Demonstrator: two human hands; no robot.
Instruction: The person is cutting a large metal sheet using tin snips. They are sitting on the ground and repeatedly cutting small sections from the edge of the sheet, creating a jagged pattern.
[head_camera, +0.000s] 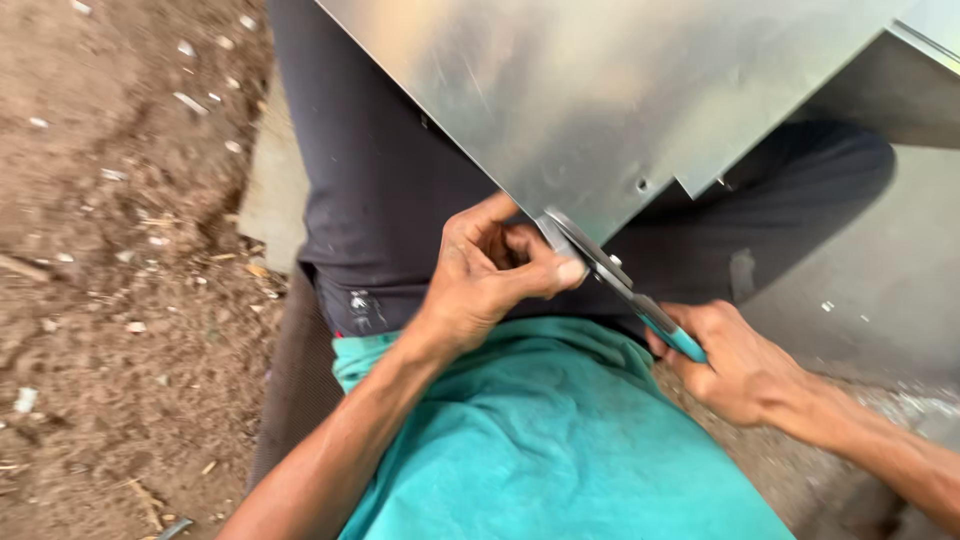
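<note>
2 hands work at the lower corner of a metal sheet (600, 90) that fills the upper middle and upper right of the frame, resting tilted over the person's dark trousers (390, 200). Only 1 view, from the head, looking down.

The snips (610, 275) sit at frame centre, blades at the sheet's bottom corner, their teal handles running down to the right. Judging by the blades, they have only just bitten into the edge: no long cut line shows behind them, so most of any cutting looks still to be done. A small notch and a hole already show in the lower edge just right of the blades.

The left hand (495, 275) comes up from the lower left, wrist bent, fingers curled and thumb pressed, pinching the sheet corner right beside the blades. The right hand (735, 360) enters from the lower right, forearm low, fist wrapped tight round the teal handles.

Bare dirt (120, 250) with scattered scraps fills the left of the frame
</note>
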